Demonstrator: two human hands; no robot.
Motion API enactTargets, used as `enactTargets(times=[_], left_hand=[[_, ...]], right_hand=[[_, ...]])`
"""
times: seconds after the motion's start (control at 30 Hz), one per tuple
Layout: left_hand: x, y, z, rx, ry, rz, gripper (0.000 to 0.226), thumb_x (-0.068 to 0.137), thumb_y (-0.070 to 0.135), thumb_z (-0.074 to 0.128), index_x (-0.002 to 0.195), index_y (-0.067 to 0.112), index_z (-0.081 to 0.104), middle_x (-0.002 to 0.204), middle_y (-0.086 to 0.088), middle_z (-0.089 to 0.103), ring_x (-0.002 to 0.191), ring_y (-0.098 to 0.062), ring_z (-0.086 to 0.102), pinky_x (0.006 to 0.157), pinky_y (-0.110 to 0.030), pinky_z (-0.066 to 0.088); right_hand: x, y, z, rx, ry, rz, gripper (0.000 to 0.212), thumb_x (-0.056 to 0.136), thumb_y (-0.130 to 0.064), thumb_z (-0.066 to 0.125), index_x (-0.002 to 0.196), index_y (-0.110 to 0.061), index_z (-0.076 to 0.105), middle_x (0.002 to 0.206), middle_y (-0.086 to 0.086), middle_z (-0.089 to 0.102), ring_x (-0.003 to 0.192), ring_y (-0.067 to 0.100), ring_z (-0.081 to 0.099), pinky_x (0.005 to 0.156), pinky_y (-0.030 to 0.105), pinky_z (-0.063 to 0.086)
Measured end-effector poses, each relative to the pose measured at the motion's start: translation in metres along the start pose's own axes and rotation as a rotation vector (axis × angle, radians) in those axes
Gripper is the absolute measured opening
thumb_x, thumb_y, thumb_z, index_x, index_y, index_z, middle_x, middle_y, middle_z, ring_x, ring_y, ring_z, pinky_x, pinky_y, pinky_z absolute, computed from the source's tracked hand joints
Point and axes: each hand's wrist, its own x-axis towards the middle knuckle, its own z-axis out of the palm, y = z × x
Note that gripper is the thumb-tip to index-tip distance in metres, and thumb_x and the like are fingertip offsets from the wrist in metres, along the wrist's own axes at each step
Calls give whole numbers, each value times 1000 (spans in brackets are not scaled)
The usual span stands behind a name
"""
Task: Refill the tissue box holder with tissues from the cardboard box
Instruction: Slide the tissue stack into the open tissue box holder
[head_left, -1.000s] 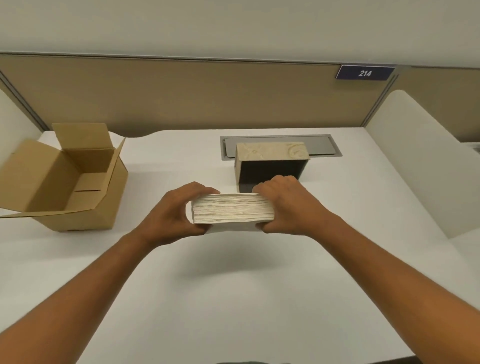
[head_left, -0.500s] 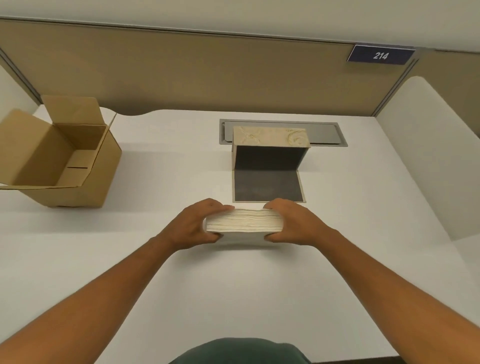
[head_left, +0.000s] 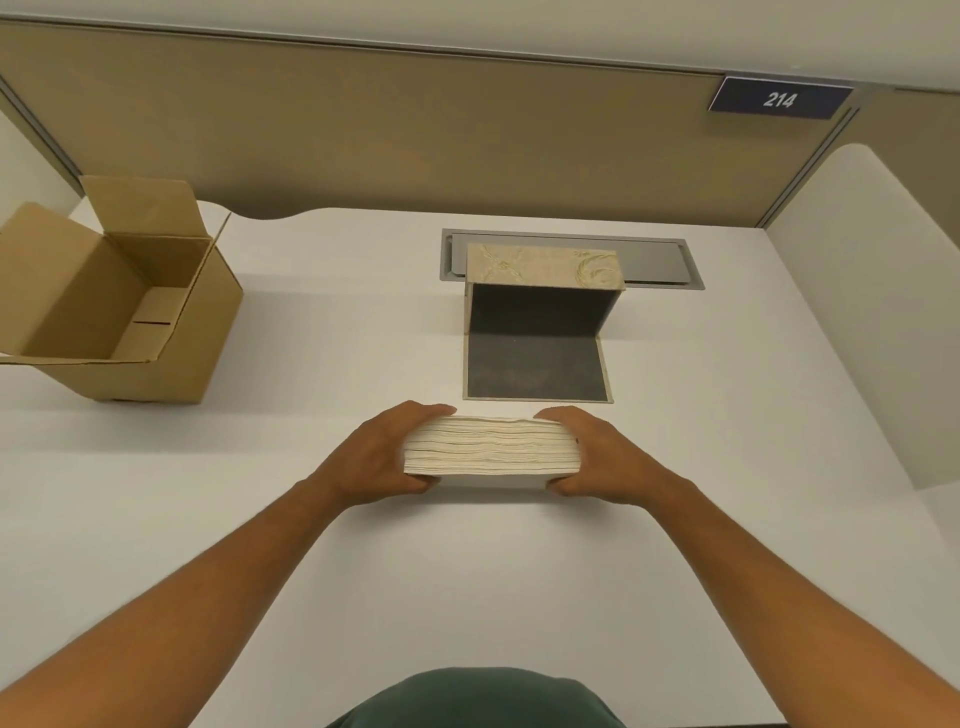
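Note:
A thick cream stack of tissues (head_left: 491, 447) is held just above the white desk (head_left: 467, 582), a little in front of the holder. My left hand (head_left: 379, 457) grips its left end and my right hand (head_left: 597, 457) grips its right end. The tissue box holder (head_left: 543, 265) is beige with a leafy pattern and a dark grey inside; it lies open toward me, its dark flap (head_left: 537, 371) flat on the desk. The brown cardboard box (head_left: 171, 364) stands at the left, flaps open, and its visible inside is empty.
A grey cable tray (head_left: 660, 262) is set into the desk behind the holder. A tan partition (head_left: 415, 135) with a "214" sign (head_left: 779, 98) runs along the back. A white side panel (head_left: 872, 332) closes the right.
Both hands have drawn the tissue stack back toward me and lower, away from the holder's mouth, so the holder's dark flap now shows. The camera has tilted downward.

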Motion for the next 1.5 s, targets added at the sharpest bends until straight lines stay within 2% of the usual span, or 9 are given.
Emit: enactTargets(times=[0.1, 0.27, 0.47, 0.63, 0.87, 1.1, 1.23, 1.33, 1.5], left_hand=[[-1, 2, 1, 24, -33, 21, 99, 78, 35, 84, 163, 45, 35, 136, 15, 55, 115, -1, 53, 95, -4, 40], [-1, 2, -2, 59, -35, 47, 87, 80, 32, 84, 159, 37, 49, 133, 9, 62, 115, -10, 60, 99, -23, 49], [-4, -3, 4, -17, -31, -28, 105, 76, 37, 85, 163, 55, 29, 131, 31, 52, 117, 10, 53, 95, -2, 39], [-7, -12, 7, -97, -31, -100, 124, 67, 37, 96, 167, 49, 24, 136, 42, 46, 119, 15, 52, 98, 2, 37], [-4, -6, 7, -90, 27, -108, 98, 67, 34, 93, 149, 52, 43, 128, 51, 50, 111, 16, 55, 87, 0, 41], [-5, -11, 6, -107, -63, -136, 127, 64, 43, 93, 165, 56, 16, 111, 27, 61, 99, 4, 60, 82, -4, 45], [-6, -11, 9, -75, -42, -118, 114, 69, 38, 94, 162, 46, 28, 120, 23, 60, 103, 6, 59, 84, -2, 42], [-7, -9, 12, -55, 8, -93, 99, 73, 32, 94, 157, 34, 41, 132, 15, 62, 107, -5, 60, 88, -4, 41], [-9, -3, 19, -173, 64, -131, 101, 67, 30, 94, 153, 34, 42, 140, 18, 57, 116, 1, 58, 97, -14, 47]], right_hand=[[-1, 3, 7, 59, 23, 4, 82, 69, -32, 90, 139, -43, 48, 134, -25, 55, 124, -8, 50, 96, 13, 44], [4, -1, 4, 109, 51, 10, 76, 67, -34, 90, 131, -46, 50, 123, -28, 60, 114, -6, 57, 85, 13, 50], [-1, -1, 7, 178, 45, 43, 104, 63, -35, 92, 144, -58, 31, 126, -37, 53, 115, -8, 57, 82, 7, 52], [-6, 9, 14, 227, 52, 83, 95, 64, -27, 95, 140, -46, 40, 119, -33, 63, 110, -13, 58, 81, 5, 50], [-3, 13, 12, 233, 93, 68, 77, 64, -22, 97, 129, -36, 57, 116, -33, 68, 108, -7, 65, 84, 7, 51], [-3, 12, 14, 245, 87, 72, 79, 66, -21, 96, 132, -34, 55, 121, -22, 71, 110, -4, 66, 84, 8, 51], [-4, 10, 13, 251, 85, 73, 77, 65, -23, 97, 130, -35, 57, 118, -32, 69, 109, -7, 66, 83, 5, 50], [-5, 8, 11, 266, 86, 68, 79, 64, -25, 97, 128, -42, 54, 118, -36, 67, 109, -9, 65, 83, 4, 49], [-8, 7, 15, 364, 44, 72, 111, 60, -24, 102, 140, -59, 34, 124, -42, 59, 118, -12, 57, 87, 5, 50]])
